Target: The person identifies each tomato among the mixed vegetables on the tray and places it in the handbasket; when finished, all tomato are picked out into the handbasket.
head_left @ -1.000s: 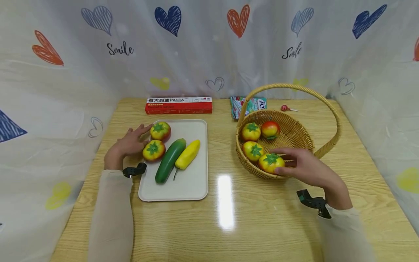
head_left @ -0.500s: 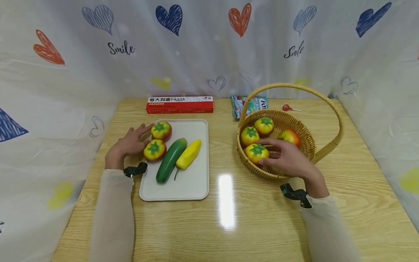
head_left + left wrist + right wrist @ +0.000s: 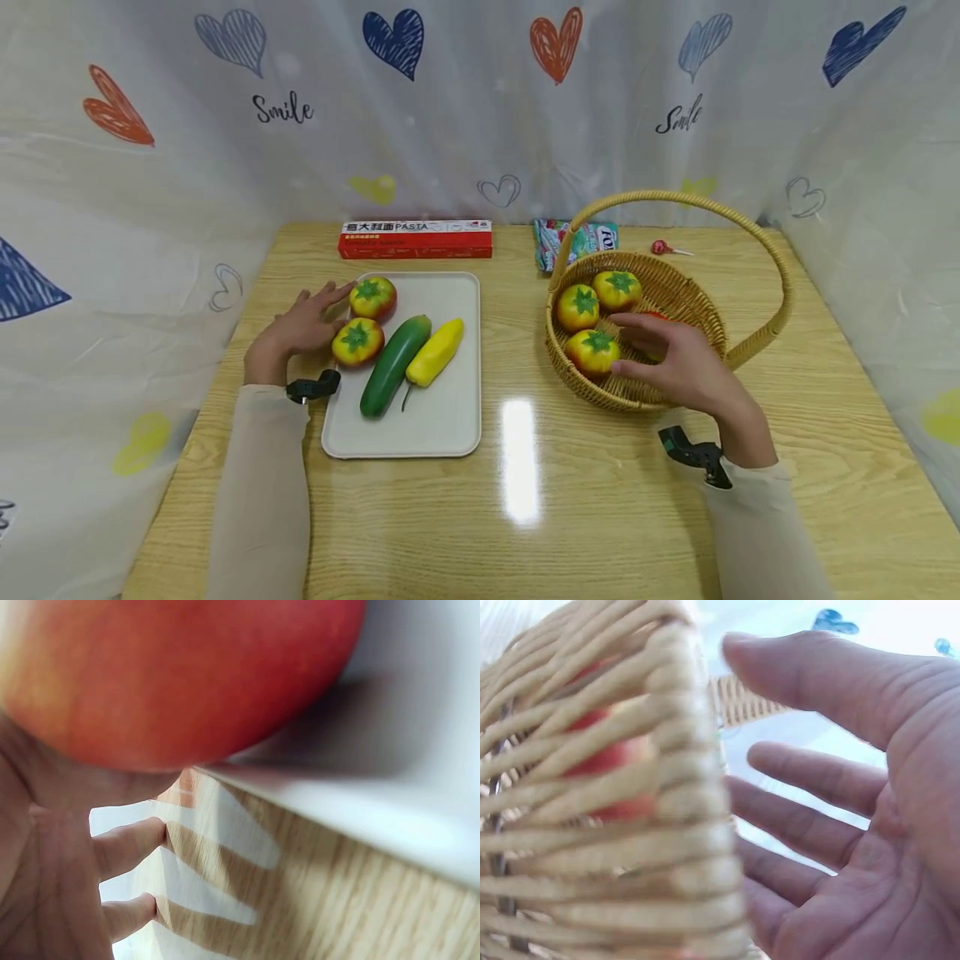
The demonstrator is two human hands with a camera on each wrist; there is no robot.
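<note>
My left hand [image 3: 300,327] rests at the left edge of the white tray [image 3: 442,433], fingers spread. Its fingertips are right at two red-and-yellow tomatoes [image 3: 358,342] with green star-shaped tops; the left wrist view has one tomato [image 3: 187,682] close over the palm. A green cucumber [image 3: 395,367] and a yellow pepper [image 3: 435,352] lie beside them on the tray. Over the front rim of the wicker basket [image 3: 675,287], my right hand [image 3: 678,358] is spread, nothing between thumb and fingers. Its fingertips are near the front tomato [image 3: 594,353]. Another tomato [image 3: 658,315] in the basket is mostly hidden behind this hand.
Two more tomatoes [image 3: 618,292] sit at the basket's left and back. Its tall handle [image 3: 780,275] arches over it. Behind stand a red pasta box [image 3: 416,242], a green candy bag [image 3: 596,240] and a lollipop [image 3: 660,247]. A heart-print curtain [image 3: 450,125] hangs at the back.
My right hand moved left with the front tomato inside the basket, let go of it, then drew back slightly right. The other basket tomatoes shifted or rolled. My left hand stayed put.
</note>
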